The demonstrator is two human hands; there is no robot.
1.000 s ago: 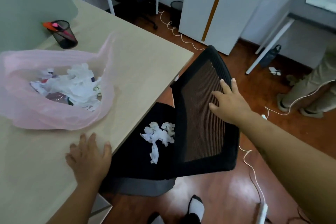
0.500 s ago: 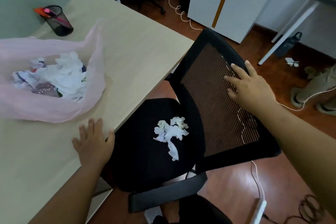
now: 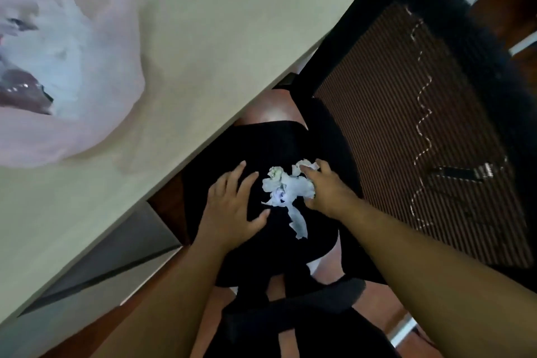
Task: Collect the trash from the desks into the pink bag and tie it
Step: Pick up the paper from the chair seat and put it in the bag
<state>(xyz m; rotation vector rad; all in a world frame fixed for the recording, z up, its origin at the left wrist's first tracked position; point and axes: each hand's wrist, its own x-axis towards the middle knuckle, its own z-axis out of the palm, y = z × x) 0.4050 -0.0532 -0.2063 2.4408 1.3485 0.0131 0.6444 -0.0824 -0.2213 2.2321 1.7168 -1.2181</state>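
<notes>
Crumpled paper (image 3: pixel 286 190) lies on the chair seat (image 3: pixel 261 148); right hand (image 3: pixel 325 192) curls over it, left hand (image 3: pixel 232 208) rests flat alongside.

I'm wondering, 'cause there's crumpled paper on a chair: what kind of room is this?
Probably an office: a long desk, a black mesh-backed chair beside it, and a pink bag of paper trash lying on the desk.

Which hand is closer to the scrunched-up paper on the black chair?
Right. The right hand has its fingers on the right side of the scrunched-up paper; the left hand lies flat on the seat beside its left edge.
</notes>
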